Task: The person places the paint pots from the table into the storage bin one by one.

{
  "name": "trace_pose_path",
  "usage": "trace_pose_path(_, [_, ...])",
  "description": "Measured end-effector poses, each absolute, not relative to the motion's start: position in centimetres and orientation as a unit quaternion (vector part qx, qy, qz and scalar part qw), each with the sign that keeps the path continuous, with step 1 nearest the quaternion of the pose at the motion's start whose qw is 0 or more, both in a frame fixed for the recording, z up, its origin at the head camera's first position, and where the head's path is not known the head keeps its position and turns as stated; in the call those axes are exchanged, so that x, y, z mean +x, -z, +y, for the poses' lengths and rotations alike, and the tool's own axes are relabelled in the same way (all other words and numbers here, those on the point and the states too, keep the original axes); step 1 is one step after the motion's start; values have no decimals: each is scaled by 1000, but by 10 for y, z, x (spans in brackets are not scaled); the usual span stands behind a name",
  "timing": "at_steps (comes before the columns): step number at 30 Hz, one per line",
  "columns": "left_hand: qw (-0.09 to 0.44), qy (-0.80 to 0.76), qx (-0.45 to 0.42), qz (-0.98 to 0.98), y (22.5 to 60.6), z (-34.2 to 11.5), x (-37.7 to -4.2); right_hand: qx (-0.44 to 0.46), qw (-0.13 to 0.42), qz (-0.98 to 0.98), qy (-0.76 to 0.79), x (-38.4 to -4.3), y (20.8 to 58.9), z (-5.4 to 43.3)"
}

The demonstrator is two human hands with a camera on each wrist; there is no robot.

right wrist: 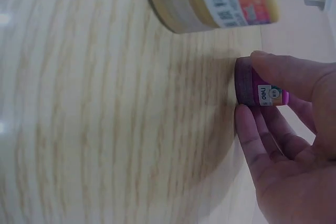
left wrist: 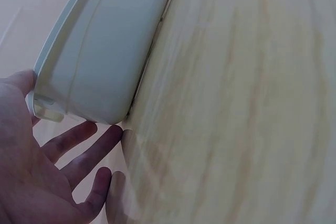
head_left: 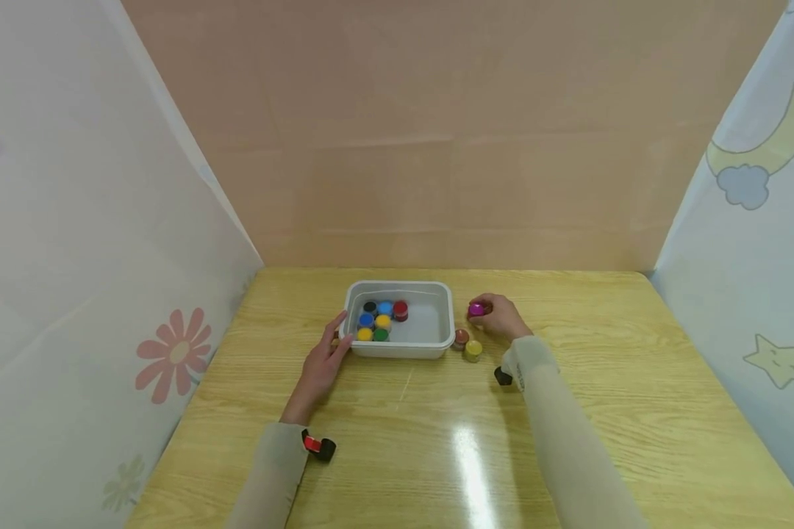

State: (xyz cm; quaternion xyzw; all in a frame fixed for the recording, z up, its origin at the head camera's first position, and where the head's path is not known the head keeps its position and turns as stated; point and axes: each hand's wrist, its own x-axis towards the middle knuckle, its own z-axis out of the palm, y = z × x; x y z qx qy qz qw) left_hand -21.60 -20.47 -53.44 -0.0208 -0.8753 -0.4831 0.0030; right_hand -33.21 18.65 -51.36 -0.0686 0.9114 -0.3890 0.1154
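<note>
My right hand (head_left: pixel 503 316) pinches a small paint jar with a magenta lid (head_left: pixel 477 309) to the right of the white plastic tray (head_left: pixel 400 351). In the right wrist view the jar (right wrist: pixel 260 85) has thumb and fingers on opposite sides, its base at the tabletop. A brown-lidded paint jar (head_left: pixel 461 339) and a yellow-lidded one (head_left: pixel 473 350) stand between the tray and my right wrist. Fingers spread, my left hand (head_left: pixel 320 365) rests against the tray's near left corner. Several paint jars, among them a red-lidded one (head_left: pixel 401 310), stand inside the tray's left part.
Everything stands on a wood-grain table (head_left: pixel 384 441). A plain tan backdrop (head_left: pixel 437 147) rises behind its far edge. Patterned white sheets hang at the left (head_left: pixel 73 220) and right (head_left: pixel 754 257). Each wrist wears a strap with a small black camera.
</note>
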Motion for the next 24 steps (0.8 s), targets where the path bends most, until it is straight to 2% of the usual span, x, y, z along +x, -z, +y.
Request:
trace_pose_path(13, [-5,485,-16,-874,534,-204,-216,-42,116,904,410,-328,508,187])
trace_pose_path(24, [-8,486,-17,-874,532,-204,-214,-53,92,887,449,-326,491,183])
